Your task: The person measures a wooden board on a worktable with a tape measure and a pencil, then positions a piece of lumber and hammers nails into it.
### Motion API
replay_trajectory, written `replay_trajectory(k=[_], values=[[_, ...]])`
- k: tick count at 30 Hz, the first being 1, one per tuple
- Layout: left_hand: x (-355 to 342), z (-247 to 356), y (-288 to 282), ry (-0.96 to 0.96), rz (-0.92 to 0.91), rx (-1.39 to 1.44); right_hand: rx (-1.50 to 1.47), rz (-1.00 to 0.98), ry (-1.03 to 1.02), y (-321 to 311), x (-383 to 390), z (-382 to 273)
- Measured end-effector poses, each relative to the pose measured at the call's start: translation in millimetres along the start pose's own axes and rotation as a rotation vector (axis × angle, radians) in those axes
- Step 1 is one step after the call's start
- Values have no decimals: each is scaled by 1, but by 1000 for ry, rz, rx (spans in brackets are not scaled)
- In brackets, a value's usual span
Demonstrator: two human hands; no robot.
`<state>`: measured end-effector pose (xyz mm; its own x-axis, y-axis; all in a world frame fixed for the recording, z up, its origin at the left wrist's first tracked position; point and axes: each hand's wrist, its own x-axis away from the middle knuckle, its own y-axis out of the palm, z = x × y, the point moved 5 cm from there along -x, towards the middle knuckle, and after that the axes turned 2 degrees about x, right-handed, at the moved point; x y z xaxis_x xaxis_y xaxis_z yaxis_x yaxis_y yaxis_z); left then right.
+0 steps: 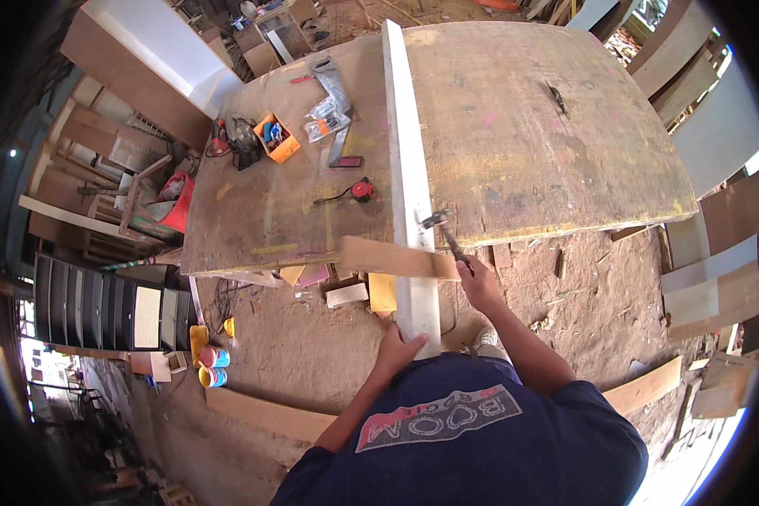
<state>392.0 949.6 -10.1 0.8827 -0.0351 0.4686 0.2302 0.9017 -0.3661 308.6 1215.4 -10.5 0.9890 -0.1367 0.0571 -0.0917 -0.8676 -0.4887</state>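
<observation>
A long white board (411, 169) lies across the table's near edge, its close end reaching out toward my body. My left hand (399, 347) is closed around that close end, thumb on top. In my right hand (479, 285) is a hammer (451, 236), gripped by its dark handle. The hammer's head is at the white board's right side, just above its top face; whether it touches cannot be made out. A short brown wooden strip (371, 255) crosses the white board between my hands, slightly blurred at its left end.
The large worn wooden table (548, 143) carries a red tape measure (363, 190), a try square (342, 156), a handsaw (331, 80) and an orange box (283, 148) of small items left of the board. Paint cans (213, 367) stand on the floor at left. Wood offcuts (347, 294) lie below the table edge.
</observation>
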Motion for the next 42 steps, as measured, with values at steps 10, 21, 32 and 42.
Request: replay_trajectory(k=[10, 21, 32, 42], values=[[-3, 65, 92, 218, -312, -565, -675, 163, 562, -46, 68, 59], [-60, 85, 127, 344, -44, -440, -29, 656, 635, -178, 150, 212], [-206, 125, 112, 873, 219, -798, -26, 489, 437, -183, 137, 148], [-196, 158, 105, 819, 127, -693, 16, 413, 389, -114, 107, 92]])
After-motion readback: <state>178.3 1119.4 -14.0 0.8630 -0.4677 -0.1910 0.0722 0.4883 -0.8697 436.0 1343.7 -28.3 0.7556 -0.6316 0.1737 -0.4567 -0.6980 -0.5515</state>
